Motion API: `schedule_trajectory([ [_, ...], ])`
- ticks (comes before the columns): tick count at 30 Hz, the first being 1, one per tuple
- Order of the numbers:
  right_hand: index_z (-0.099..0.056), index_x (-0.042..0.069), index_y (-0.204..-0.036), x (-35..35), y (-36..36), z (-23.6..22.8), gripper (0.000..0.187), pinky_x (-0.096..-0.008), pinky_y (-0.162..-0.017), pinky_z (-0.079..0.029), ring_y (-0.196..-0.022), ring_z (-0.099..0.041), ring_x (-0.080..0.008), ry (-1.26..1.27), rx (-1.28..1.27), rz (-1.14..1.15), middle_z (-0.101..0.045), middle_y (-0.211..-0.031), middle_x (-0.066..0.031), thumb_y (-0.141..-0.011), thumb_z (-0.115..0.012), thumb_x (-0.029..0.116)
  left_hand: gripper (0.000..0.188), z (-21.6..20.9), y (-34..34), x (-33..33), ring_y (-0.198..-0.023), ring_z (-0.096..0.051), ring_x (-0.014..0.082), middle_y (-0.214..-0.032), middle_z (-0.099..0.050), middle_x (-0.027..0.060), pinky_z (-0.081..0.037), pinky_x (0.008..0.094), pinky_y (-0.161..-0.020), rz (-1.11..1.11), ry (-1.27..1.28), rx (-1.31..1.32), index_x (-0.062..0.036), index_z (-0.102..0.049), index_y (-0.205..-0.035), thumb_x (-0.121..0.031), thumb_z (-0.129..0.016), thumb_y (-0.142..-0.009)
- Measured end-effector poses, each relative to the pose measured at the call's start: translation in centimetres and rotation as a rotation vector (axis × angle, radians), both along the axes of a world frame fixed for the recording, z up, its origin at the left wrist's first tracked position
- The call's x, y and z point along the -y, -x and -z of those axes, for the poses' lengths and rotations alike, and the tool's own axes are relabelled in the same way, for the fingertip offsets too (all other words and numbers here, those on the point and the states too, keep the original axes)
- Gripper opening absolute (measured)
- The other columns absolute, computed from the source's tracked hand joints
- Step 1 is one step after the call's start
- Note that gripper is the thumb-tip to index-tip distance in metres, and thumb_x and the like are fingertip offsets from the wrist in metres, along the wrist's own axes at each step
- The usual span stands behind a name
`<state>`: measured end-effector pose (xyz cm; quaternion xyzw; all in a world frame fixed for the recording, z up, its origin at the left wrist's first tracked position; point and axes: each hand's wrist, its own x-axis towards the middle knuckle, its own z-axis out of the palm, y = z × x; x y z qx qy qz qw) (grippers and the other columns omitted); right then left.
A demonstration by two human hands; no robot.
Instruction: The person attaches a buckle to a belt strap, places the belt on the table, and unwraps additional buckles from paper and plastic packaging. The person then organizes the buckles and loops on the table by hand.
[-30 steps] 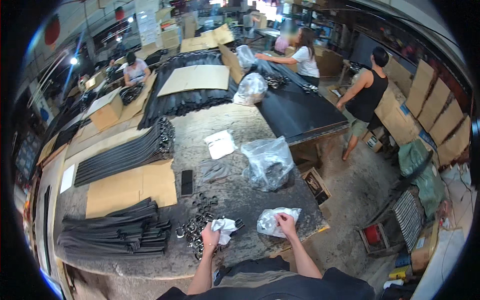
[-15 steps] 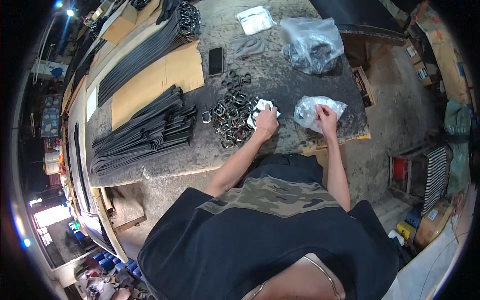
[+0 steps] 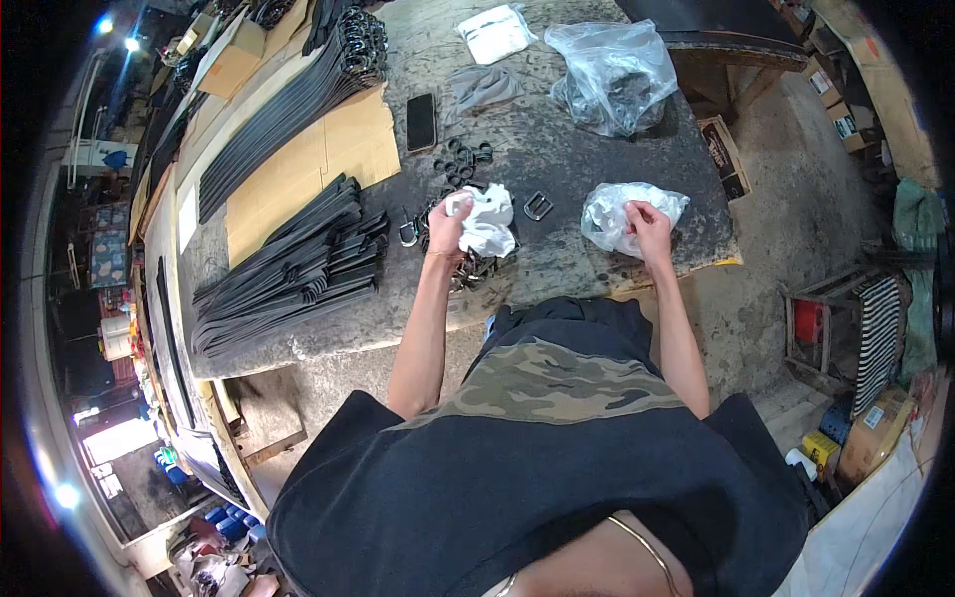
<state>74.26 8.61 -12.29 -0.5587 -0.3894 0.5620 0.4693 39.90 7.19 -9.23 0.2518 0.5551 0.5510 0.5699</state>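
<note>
My left hand (image 3: pixel 445 231) is closed on a crumpled white cloth (image 3: pixel 487 221). The cloth covers much of a heap of dark metal buckles (image 3: pixel 470 274). One buckle (image 3: pixel 537 206) lies apart, to the right of the cloth. On the right, my right hand (image 3: pixel 650 232) is at a clear plastic bag (image 3: pixel 605 211), its fingers pinched together over it. Whatever is between those fingertips is too small to make out. Small black loops (image 3: pixel 460 159) lie just beyond the heap, and a single buckle (image 3: pixel 409 232) sits to its left.
Black belt straps (image 3: pixel 298 264) are stacked on the left, with more straps (image 3: pixel 288 114) on cardboard (image 3: pixel 318 149) behind. A phone (image 3: pixel 422 121), a folded white cloth (image 3: pixel 495 35), a grey cloth (image 3: pixel 484 88) and a larger plastic bag (image 3: pixel 622 80) stand farther back. The table's edge (image 3: pixel 348 348) is close to me.
My left hand has moved left with the white cloth, now over the buckle heap. A separate buckle now shows to the right of it. My right hand stays at the bag.
</note>
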Motion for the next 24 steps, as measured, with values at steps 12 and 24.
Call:
schedule_trajectory([
  [12, -0.066, 0.000, -0.097, -0.7, -0.9, -2.1, 0.022, -0.0203, -0.057, -0.039, -0.064, -0.048, -0.0047, 0.011, 0.030, -0.018, -0.056, -0.073, 0.0041, -0.091, -0.061, 0.021, 0.035, -3.2, 2.3, 1.7, -0.100, -0.062, 0.0300, -0.113, -0.060, 0.0146, -0.054, 0.0451, -0.084, -0.028, -0.244, 0.542, -0.0058, -0.051, -0.117, -0.020, -0.062, -0.088],
  [24, -0.062, 0.004, -0.098, 1.1, -2.0, -3.1, 0.019, -0.0229, -0.075, -0.040, -0.082, -0.050, -0.0069, -0.030, -0.079, -0.212, -0.057, -0.086, 0.0043, -0.093, -0.059, 0.022, 0.037, 2.0, -20.1, -3.6, -0.075, -0.064, 0.0173, -0.084, -0.066, 0.0157, -0.049, 0.0318, -0.062, 0.853, 0.052, -0.388, 0.0003, -0.063, -0.101, -0.027, -0.067, -0.076],
])
